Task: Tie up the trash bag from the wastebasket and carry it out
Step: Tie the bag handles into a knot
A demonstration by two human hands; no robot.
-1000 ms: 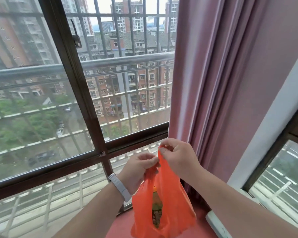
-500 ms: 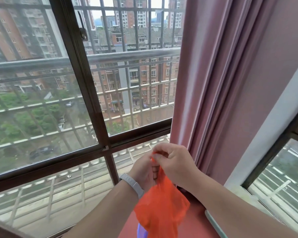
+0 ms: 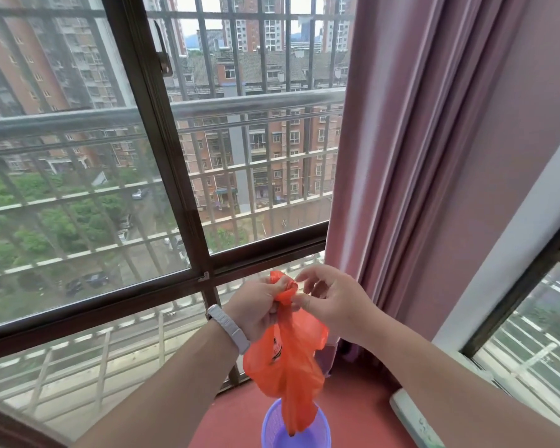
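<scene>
An orange plastic trash bag (image 3: pixel 288 360) hangs in the air in front of the window, its top bunched into a knot-like wad. My left hand (image 3: pixel 256 307), with a white wristband, grips the bunched top. My right hand (image 3: pixel 330 300) pinches the same wad from the right with thumb and fingertips. The bag's lower end dangles just above a purple wastebasket (image 3: pixel 272 428) standing on the red sill at the bottom of the view.
A large barred window with a dark frame (image 3: pixel 162 150) fills the left and centre. A pink curtain (image 3: pixel 417 156) hangs on the right, close behind the bag. A white remote-like object (image 3: pixel 414 418) lies on the sill at the lower right.
The bag has been lifted clear of the basket, which now shows below it. The loose top has been gathered into a tight wad between both hands.
</scene>
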